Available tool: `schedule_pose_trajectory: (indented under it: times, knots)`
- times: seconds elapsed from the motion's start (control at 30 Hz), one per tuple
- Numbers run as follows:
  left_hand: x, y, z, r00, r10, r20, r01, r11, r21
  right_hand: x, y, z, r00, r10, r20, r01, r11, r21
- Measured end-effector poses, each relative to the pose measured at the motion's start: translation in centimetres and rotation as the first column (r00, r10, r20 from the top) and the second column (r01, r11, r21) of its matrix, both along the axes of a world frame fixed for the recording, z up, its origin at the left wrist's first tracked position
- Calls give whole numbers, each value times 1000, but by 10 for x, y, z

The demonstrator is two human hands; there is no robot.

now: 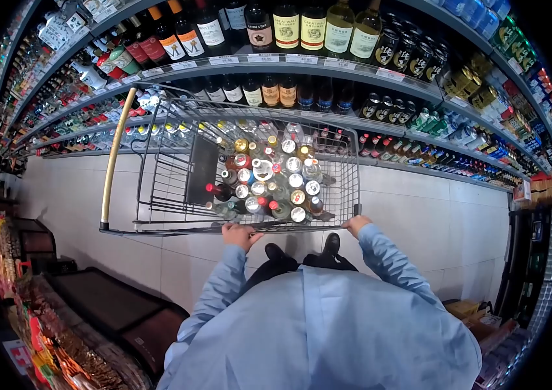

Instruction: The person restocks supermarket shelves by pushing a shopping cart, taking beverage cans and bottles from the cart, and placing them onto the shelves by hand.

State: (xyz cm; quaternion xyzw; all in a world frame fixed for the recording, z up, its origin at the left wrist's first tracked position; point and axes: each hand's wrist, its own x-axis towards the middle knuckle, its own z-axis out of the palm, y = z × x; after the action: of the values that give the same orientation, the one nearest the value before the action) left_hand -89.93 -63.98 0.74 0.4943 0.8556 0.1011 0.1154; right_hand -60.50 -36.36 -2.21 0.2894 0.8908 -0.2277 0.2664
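A wire shopping cart [203,170] stands sideways in front of me, its yellow handle [118,156] at the left end. Inside the basket, bottles and cans [263,170] are packed upright, most showing only their tops; a few bottles lean at the near left. My left hand [242,236] is closed over the middle of the cart's near rim, with some fingers hidden behind it. At the near right corner, my right hand [356,225] grips the same rim.
Beyond the cart, long shelves [237,67] hold wine bottles, cans and beer bottles. Pale floor tiles [419,214] surround the cart. Behind me at the left stand a dark bin [103,302] and packaged goods [48,338]; a dark rack [531,260] is at the right.
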Motion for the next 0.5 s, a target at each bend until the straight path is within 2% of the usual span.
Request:
schedule_pose_trajectory:
  times: [0.23,0.37,0.5]
  knots:
    - [-22,-14,-5,1000,-6,-21,6,1000,-9,-29,-13,1,998,-18,54,20,999,-39]
    - [-28,-19,-9,1000,-1,-25,1,1000,-2,-34,-16,-13,998,30,61,-29,999,-22]
    - [-28,-24,-22,1000,16,-19,-15,999,48,-36,-18,-25,998,6,57,-6,1000,-6]
